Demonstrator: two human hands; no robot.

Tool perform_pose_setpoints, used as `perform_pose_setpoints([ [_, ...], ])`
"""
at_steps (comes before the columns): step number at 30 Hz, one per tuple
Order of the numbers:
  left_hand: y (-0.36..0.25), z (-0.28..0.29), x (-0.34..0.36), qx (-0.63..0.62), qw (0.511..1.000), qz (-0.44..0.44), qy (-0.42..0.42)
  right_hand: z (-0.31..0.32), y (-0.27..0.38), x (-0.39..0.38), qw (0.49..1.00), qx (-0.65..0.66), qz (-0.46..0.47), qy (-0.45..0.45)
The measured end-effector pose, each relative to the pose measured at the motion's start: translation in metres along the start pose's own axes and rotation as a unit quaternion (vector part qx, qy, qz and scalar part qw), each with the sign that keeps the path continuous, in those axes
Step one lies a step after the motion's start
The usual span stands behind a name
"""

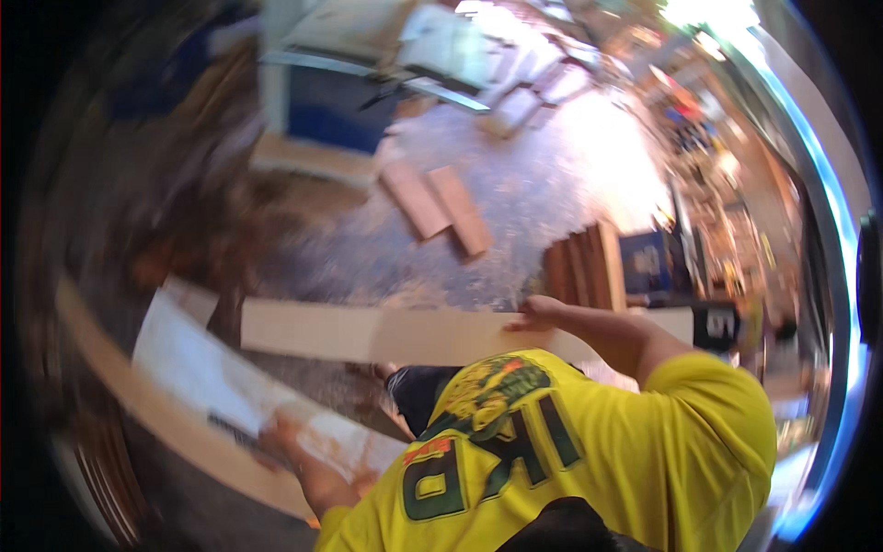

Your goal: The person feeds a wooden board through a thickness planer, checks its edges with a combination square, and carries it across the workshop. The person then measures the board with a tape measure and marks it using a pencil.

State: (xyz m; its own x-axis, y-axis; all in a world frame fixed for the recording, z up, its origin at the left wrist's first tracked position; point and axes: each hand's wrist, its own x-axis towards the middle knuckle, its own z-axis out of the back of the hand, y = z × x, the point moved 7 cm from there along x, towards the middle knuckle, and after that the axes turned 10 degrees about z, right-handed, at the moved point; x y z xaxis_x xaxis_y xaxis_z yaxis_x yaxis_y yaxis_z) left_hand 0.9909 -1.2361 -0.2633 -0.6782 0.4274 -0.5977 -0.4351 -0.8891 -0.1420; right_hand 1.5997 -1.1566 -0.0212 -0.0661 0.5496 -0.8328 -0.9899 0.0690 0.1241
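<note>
Sawdust and shavings cover the workshop floor (552, 202), pale and bright where light falls from the far right, with two short reddish boards (440, 212) lying loose on it and a blue-sided machine (336, 115) standing at the far edge; the whole head view is smeared by motion, so fine detail is lost

Nearer the person, a long pale board (368, 333) runs crosswise in front of the yellow shirt (589, 460). The right hand (533, 315) rests on the board's upper edge toward its right end, fingers spread flat rather than curled under, which reads as steadying or sliding the board more than lifting it (whether a thumb hooks beneath I cannot tell). Just beyond that hand a stack of brown planks (584, 267) stands on edge, close enough to be reached without stepping

Down at the lower left, the left hand (285, 442) lies on a white sheet-like panel (212, 368) that slants across a longer tan plank (138, 405). The fingers seem bent onto the sheet's lower edge beside a dark strip (230, 425), apparently pinning it, though blur keeps me from saying how tightly they close. With arms spread wide, each hand keeps its own piece from shifting
</note>
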Motion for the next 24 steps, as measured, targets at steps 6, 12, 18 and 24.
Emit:
perform_pose_setpoints([
  [6, -0.104, -0.022, -0.005, -0.018, 0.993, -0.113, 0.028, 0.006, -0.002, -0.016, 1.000, 0.021, 0.013, -0.001],
  [12, -0.098, -0.021, 0.013, -0.047, 0.993, -0.106, 0.026, -0.003, -0.005, -0.023, 0.999, 0.040, -0.008, -0.024],
  [18, -0.073, -0.015, 0.043, -0.070, 0.994, -0.076, 0.018, -0.007, -0.014, -0.017, 0.998, 0.057, 0.004, -0.034],
  [24, -0.025, -0.028, 0.058, -0.080, 0.996, -0.027, 0.025, -0.002, -0.015, -0.019, 0.996, 0.074, 0.001, -0.046],
])
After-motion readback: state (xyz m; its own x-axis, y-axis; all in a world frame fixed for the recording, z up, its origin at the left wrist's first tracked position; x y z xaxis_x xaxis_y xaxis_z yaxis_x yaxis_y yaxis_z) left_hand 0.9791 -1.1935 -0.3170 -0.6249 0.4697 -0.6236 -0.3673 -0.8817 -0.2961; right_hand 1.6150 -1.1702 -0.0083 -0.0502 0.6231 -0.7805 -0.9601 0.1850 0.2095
